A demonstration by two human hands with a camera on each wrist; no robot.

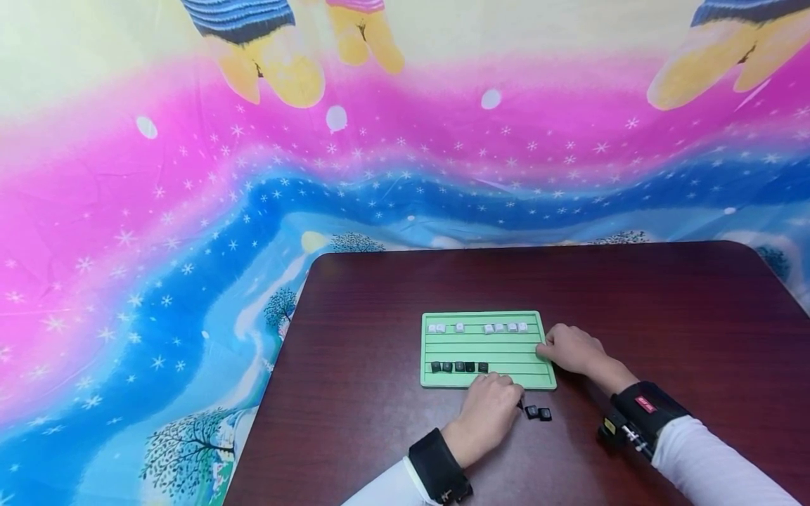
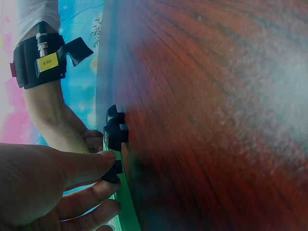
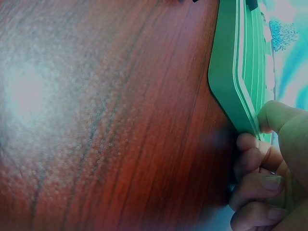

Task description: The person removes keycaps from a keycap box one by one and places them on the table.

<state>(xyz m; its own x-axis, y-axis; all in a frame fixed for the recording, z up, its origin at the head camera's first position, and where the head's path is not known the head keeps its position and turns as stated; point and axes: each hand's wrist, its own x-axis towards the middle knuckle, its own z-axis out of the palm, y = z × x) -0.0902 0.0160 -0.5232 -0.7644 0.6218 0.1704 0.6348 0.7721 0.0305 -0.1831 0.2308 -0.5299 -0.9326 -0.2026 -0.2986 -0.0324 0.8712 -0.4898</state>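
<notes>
2 loose black keycaps (image 1: 538, 413) lie on the dark wooden table (image 1: 633, 309) just beside the left hand (image 1: 489, 414), close to the near right corner of the green ridged tray (image 1: 487, 349). The left hand rests at the tray's near edge with its fingers curled down; in the left wrist view its thumb and forefinger (image 2: 82, 166) pinch a black keycap (image 2: 113, 172) right against the tray's edge (image 2: 126, 211), with 2 more black keycaps (image 2: 115, 129) standing just beyond on the table.

The right hand (image 1: 571, 348) sits at the tray's right edge. In the right wrist view its thumb (image 3: 281, 120) lies over the tray's rim (image 3: 231, 82) while the other fingers (image 3: 255, 159) curl together against the table beside it, so the hand grips the tray's edge.

On the tray, a row of 7 white keycaps (image 1: 477, 328) sits along the far groove, in 3 clusters with gaps between. A row of 5 black keycaps (image 1: 459, 367) sits in a near groove toward the left side. The grooves between these 2 rows hold nothing visible.

Both wrists wear black straps (image 1: 640, 413) over white sleeves. A bright cloth (image 1: 158, 211) printed with pink and blue bands, stars and trees hangs behind and to the left of the table.
</notes>
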